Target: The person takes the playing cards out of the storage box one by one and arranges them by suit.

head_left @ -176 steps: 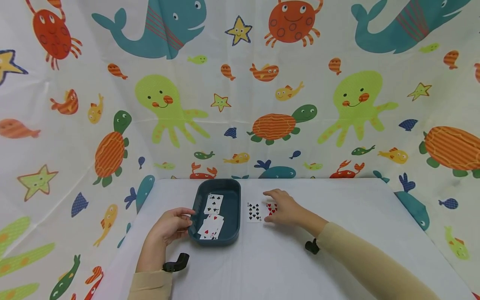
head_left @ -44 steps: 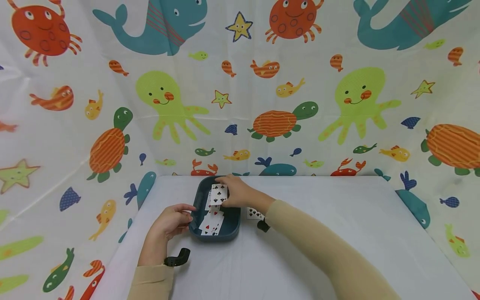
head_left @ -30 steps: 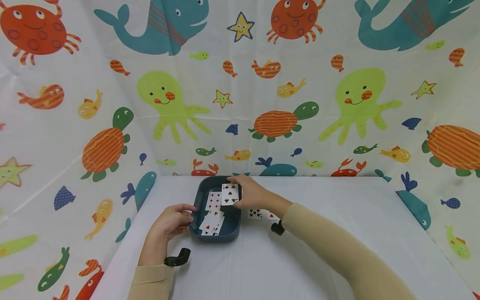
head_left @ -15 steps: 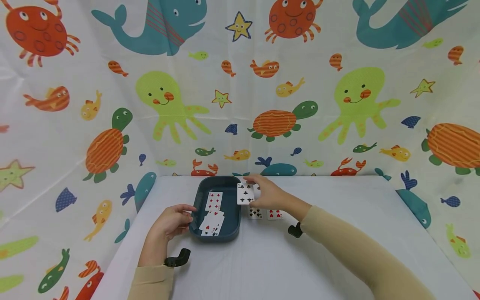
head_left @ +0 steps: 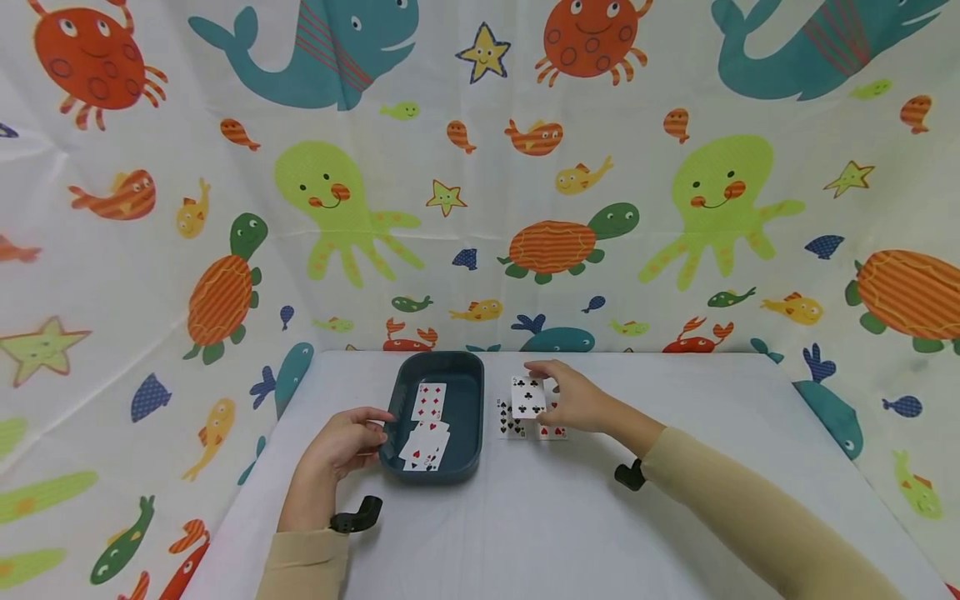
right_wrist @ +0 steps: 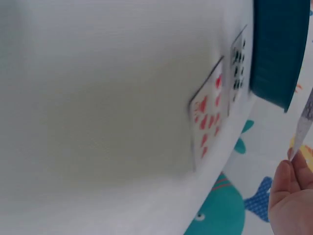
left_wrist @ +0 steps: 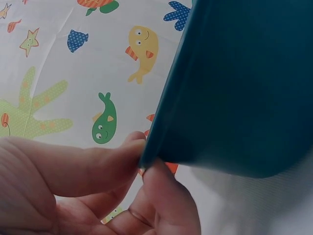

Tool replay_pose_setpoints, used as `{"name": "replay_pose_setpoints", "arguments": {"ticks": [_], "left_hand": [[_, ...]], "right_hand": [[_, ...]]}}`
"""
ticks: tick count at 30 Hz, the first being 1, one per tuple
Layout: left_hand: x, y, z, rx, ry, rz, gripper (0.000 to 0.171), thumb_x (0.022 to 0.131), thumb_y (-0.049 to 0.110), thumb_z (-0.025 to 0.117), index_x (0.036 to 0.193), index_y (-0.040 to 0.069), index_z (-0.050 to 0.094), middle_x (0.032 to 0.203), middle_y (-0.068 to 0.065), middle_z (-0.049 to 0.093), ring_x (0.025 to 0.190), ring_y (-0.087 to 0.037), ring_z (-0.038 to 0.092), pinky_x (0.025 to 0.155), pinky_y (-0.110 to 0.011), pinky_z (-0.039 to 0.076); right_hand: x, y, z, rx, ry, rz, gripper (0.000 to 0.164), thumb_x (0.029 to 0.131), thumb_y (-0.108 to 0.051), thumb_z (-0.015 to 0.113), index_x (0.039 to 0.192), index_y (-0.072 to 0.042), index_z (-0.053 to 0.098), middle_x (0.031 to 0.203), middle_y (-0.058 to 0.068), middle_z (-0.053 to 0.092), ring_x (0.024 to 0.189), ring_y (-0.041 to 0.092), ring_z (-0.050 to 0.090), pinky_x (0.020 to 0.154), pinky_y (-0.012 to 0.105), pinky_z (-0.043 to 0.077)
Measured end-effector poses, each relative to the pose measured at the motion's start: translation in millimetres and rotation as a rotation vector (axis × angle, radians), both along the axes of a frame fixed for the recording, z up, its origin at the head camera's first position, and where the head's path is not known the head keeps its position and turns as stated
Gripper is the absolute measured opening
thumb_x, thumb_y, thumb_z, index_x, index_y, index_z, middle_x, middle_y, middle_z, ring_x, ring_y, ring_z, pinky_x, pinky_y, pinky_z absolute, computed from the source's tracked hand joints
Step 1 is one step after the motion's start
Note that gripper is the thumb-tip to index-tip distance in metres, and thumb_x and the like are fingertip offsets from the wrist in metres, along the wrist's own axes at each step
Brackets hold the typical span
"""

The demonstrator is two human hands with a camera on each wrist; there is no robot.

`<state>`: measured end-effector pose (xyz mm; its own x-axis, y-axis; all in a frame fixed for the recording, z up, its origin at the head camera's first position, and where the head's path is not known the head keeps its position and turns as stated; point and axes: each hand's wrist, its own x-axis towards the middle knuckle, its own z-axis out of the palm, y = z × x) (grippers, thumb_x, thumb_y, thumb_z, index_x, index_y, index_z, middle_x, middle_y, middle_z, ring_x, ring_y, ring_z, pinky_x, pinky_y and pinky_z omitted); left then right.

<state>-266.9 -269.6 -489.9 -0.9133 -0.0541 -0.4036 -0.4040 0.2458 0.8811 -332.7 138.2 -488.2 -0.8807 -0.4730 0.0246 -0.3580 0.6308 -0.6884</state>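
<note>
My left hand (head_left: 348,443) pinches the left rim of a dark teal tray (head_left: 471,467) between thumb and fingers; the left wrist view shows this grip (left_wrist: 146,186) close up. Inside the tray lie a diamonds card (head_left: 429,402) and, nearer me, overlapping cards (head_left: 425,448) with hearts on top. My right hand (head_left: 577,400) holds a five of clubs (head_left: 528,398) by its edges, face up, over two cards right of the tray. These are a spades card (head_left: 507,429) and a hearts card (head_left: 553,433), both partly covered in the head view. The right wrist view shows the held card (right_wrist: 307,115) edge-on.
A white cloth covers the table (head_left: 525,517). Behind and beside it hangs a curtain (head_left: 465,233) printed with sea animals. A black wrist camera (head_left: 357,515) sits on the left wrist, another wrist camera (head_left: 630,475) on the right.
My right hand has lifted the clubs card out of the tray and carried it right, over the two table cards. The diamonds card in the tray is now uncovered. My left hand stays at the rim.
</note>
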Motion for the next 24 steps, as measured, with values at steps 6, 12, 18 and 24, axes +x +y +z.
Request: {"name": "replay_pose_setpoints", "arguments": {"ticks": [6, 12, 18, 24], "left_hand": [[0.0, -0.8, -0.1, 0.013, 0.005, -0.004, 0.035, 0.102, 0.001, 0.061, 0.136, 0.001, 0.067, 0.091, -0.007, 0.062, 0.074, -0.022, 0.06, 0.07, -0.031, 0.058], [-0.2, -0.9, 1.7, 0.012, -0.002, -0.001, 0.037, 0.101, 0.001, 0.063, 0.138, 0.001, 0.066, 0.09, -0.007, 0.061, 0.074, -0.022, 0.06, 0.069, -0.031, 0.058], [-0.6, -0.4, 2.6, 0.005, -0.006, 0.004, 0.037, 0.1, 0.002, 0.064, 0.137, 0.002, 0.067, 0.092, -0.007, 0.06, 0.076, -0.022, 0.06, 0.07, -0.03, 0.058], [-0.4, 0.5, 3.0, -0.005, -0.013, 0.009, 0.038, 0.099, 0.002, 0.064, 0.137, 0.003, 0.068, 0.094, -0.008, 0.061, 0.078, -0.022, 0.061, 0.072, -0.031, 0.059]], "right_hand": [[7.0, 17.6, -7.8, 0.011, -0.026, -0.001, 0.093, 0.082, -0.014, 0.091, 0.162, -0.016, 0.044, 0.159, 0.008, 0.054, 0.148, 0.029, 0.05, 0.118, 0.053, 0.048], [12.7, 34.8, -16.6, 0.066, -0.006, 0.001, 0.091, 0.083, -0.016, 0.091, 0.161, -0.012, 0.045, 0.156, 0.01, 0.057, 0.147, 0.031, 0.052, 0.117, 0.054, 0.05], [16.6, 49.9, -24.4, 0.096, -0.018, -0.04, 0.09, 0.083, -0.016, 0.091, 0.161, -0.012, 0.046, 0.156, 0.008, 0.057, 0.147, 0.032, 0.052, 0.118, 0.054, 0.049], [18.6, 66.2, -31.5, 0.143, -0.023, -0.068, 0.091, 0.083, -0.015, 0.09, 0.162, -0.013, 0.044, 0.157, 0.009, 0.057, 0.149, 0.037, 0.049, 0.123, 0.062, 0.041]]}}
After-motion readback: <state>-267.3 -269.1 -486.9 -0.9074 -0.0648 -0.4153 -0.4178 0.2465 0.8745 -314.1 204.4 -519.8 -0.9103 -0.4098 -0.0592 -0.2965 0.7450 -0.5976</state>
